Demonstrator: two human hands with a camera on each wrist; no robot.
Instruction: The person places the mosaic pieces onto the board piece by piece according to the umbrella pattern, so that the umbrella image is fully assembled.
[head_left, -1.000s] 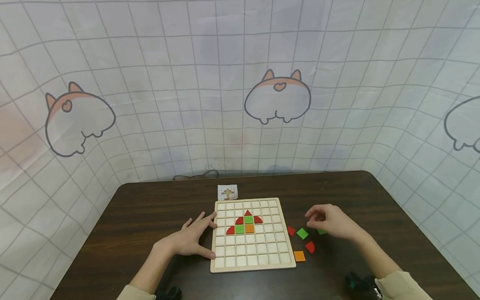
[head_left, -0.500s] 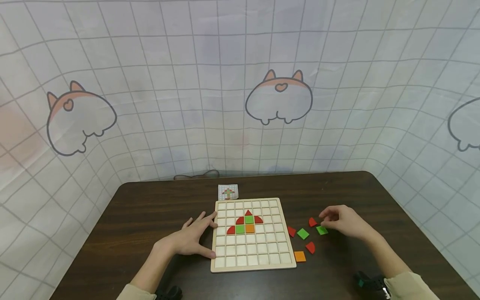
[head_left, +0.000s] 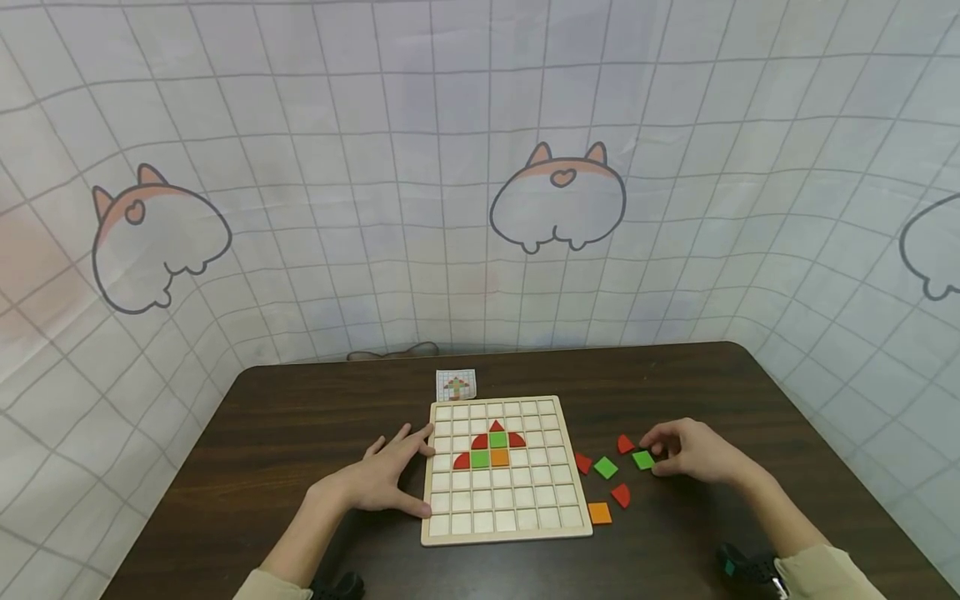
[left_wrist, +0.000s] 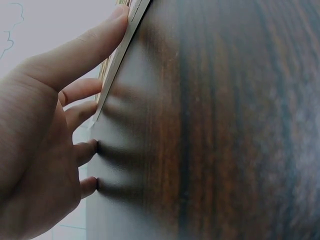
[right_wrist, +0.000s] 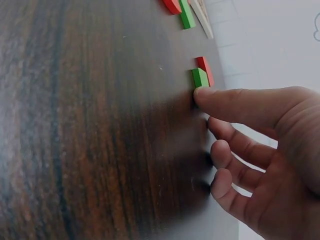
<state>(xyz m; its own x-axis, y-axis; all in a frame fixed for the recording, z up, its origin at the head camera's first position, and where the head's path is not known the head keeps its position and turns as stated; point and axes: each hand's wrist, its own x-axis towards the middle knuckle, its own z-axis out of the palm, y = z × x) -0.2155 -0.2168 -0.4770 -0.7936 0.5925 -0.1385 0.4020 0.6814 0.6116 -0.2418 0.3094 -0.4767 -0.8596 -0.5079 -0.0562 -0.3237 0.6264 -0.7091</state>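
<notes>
A wooden grid board [head_left: 525,498] lies mid-table, with red, green and orange tiles set in its upper-middle cells. My left hand [head_left: 371,479] is spread along the board's left edge; in the left wrist view the thumb [left_wrist: 102,37] touches the rim. To the right of the board, my right hand [head_left: 693,450] has its loosely bent fingers beside a green square tile [head_left: 642,460] on the table. Its thumb [right_wrist: 220,100] is at the tile's corner in the right wrist view, where the index finger is hidden. A red tile [head_left: 626,444] lies just left of the right fingertips.
Between board and right hand lie another green square [head_left: 606,467], a red quarter-round [head_left: 621,496], a red piece [head_left: 582,463] by the rim and an orange square [head_left: 600,512]. A printed pattern card [head_left: 456,384] sits behind the board. Patterned cloth [head_left: 555,292] hangs behind the dark table [head_left: 322,417].
My right hand has shifted right, uncovering the red tile and the green square, then lowered so its thumb comes to the green square's corner. My left hand stays put.
</notes>
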